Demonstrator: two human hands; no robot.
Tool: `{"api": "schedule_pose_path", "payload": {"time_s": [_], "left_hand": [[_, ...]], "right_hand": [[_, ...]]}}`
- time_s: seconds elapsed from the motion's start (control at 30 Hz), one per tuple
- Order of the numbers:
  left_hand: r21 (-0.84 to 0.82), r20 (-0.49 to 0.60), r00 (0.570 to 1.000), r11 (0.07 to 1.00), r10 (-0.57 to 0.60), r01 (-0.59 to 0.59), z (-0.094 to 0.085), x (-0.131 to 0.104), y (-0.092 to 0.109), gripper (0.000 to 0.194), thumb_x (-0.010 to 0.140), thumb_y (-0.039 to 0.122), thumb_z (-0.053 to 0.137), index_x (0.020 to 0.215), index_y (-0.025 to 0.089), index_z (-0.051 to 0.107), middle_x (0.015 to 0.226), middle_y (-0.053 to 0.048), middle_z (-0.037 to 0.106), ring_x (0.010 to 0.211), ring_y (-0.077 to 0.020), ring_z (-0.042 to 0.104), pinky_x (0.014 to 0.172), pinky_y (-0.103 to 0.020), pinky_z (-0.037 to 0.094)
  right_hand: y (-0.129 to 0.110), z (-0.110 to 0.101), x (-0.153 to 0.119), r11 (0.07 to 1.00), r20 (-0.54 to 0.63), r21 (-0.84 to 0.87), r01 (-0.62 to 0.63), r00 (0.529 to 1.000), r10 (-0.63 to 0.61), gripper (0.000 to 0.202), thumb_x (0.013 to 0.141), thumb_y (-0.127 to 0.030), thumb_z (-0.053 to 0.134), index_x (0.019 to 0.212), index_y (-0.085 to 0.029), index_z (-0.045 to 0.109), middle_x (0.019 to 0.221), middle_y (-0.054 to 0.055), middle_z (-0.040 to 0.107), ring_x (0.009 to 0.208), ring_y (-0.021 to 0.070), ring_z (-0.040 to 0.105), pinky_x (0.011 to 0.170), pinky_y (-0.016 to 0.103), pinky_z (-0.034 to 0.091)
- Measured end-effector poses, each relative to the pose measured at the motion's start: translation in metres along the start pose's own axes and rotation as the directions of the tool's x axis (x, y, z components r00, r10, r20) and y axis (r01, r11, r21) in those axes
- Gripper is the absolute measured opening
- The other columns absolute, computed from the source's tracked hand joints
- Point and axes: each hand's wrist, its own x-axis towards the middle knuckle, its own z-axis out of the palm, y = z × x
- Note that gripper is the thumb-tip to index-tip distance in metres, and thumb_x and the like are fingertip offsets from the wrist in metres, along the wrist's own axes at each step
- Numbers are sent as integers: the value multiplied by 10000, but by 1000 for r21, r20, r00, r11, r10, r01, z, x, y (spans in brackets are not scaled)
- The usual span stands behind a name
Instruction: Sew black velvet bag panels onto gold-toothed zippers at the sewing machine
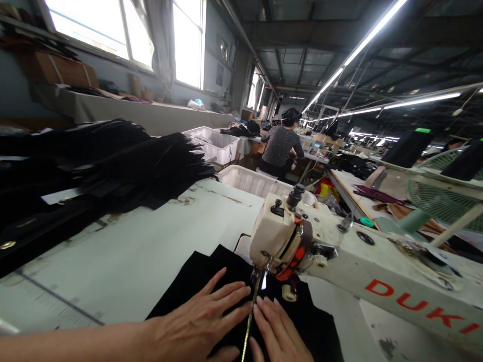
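Observation:
Black fabric (196,274) lies on the pale table under the head of a sewing machine (281,226). A gold-coloured zipper (247,332) runs through it toward the needle area. My left hand (211,314) rests flat on the fabric left of the zipper, fingers spread and pointing at the presser foot. On the zipper's other side my right hand (277,329) lies on the cloth, fingers stretched forward, fingertips close to the zipper. Both hands press from above and grip nothing. The needle itself is too small to make out.
A large heap of black fabric pieces (124,161) covers the table's left side. Behind the machine stand white plastic bins (245,178). Thread cones (407,147) and a green fan (449,186) are at right. A co-worker (281,146) sits farther off, facing away.

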Motion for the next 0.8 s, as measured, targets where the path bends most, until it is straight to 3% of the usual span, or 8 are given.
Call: {"api": "schedule_pose_path", "payload": {"time_s": [0.13, 0.27, 0.53, 0.67, 0.8], "left_hand": [[-19, -17, 1000, 1000, -19, 19, -11, 0, 7, 627, 849, 178, 667, 1443, 222, 471, 1491, -109, 450, 1410, -302, 366, 1183, -556, 184], [17, 39, 999, 999, -30, 30, -15, 2, 8, 627, 840, 172, 666, 1436, 162, 475, 1497, -125, 431, 1417, -304, 356, 1179, -563, 180], [18, -67, 997, 999, 38, -37, -8, 0, 2, 648, 838, 190, 700, 1442, 214, 467, 1477, -118, 462, 1386, -323, 407, 1173, -578, 214], [32, -64, 997, 998, 54, -52, -3, -3, -1, 667, 839, 196, 708, 1455, 205, 452, 1483, -119, 453, 1383, -327, 408, 1178, -564, 219], [31, -86, 996, 999, 29, -26, 5, 2, -7, 667, 870, 222, 673, 1483, 203, 410, 1512, -133, 402, 1401, -335, 371, 1171, -593, 192]], "right_hand": [[2, -3, 5, 999, -51, -24, 34, 998, -35, 325, 888, -303, 570, 1169, -188, 688, 1179, 21, 703, 963, 219, 726, 758, 255, 628], [4, -5, 9, 998, -55, -36, 56, 997, -57, 306, 892, -294, 551, 1133, -174, 698, 1167, 21, 707, 944, 215, 732, 749, 254, 627], [7, -5, 10, 994, -58, 106, 33, 998, -26, 294, 891, -257, 587, 1163, -193, 679, 1140, 32, 721, 959, 212, 726, 806, 231, 613], [8, -3, 11, 994, -46, 67, 87, 995, -84, 309, 874, -271, 606, 1152, -159, 677, 1137, 49, 720, 940, 226, 731, 774, 238, 621], [13, -3, 17, 998, 0, 24, 60, 998, -60, 344, 859, -268, 601, 1177, -148, 659, 1198, 47, 691, 980, 242, 720, 774, 272, 626]]}}
